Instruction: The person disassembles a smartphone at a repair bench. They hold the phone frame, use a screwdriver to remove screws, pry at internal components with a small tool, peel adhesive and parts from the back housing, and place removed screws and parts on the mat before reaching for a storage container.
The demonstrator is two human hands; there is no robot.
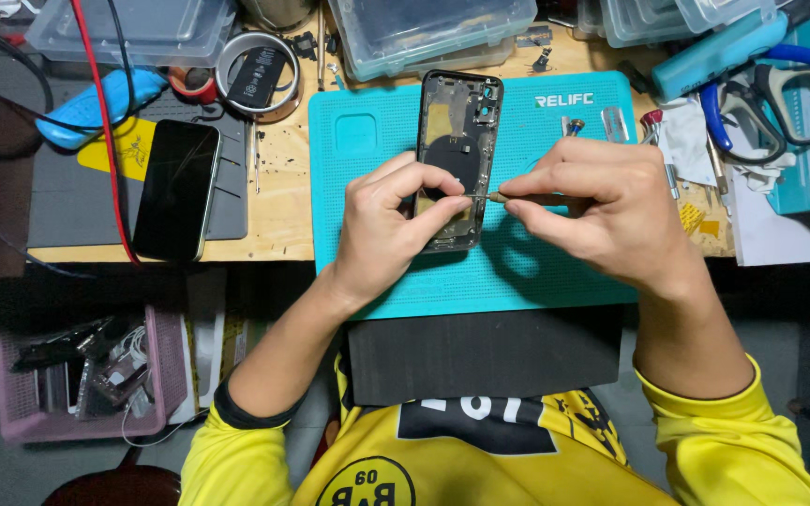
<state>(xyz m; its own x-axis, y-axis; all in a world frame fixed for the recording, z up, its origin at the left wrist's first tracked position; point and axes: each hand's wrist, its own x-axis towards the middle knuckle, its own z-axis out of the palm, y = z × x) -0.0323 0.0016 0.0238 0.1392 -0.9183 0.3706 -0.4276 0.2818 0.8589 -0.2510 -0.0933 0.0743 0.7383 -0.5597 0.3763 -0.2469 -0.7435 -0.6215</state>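
Two bare hands are seen at work over an opened phone housing (458,155), which lies face-up on a teal work mat (377,272) at the middle of a wooden bench (278,201). The lower part of the housing is gripped by the left hand (386,220), whose fingers (424,178) are curled closed around its left edge, the thumb being pressed across the frame. A thin tool (485,196) is pinched between thumb and fingertips of the right hand (602,211), and its fine tip is laid against the inside of the housing, just beside the left thumb. To the left of the mat, a dark smartphone (177,190) is rested screen-up on a grey pad (67,211), with a red cable (105,141) drawn across it. A roll of tape (257,75) with a black battery inside is placed above the smartphone, near clear plastic boxes (433,28). Blue-handled scissors (775,98) are left at the far right, well apart from the hands. A pink basket (25,389) of parts is set below the bench at the lower left.
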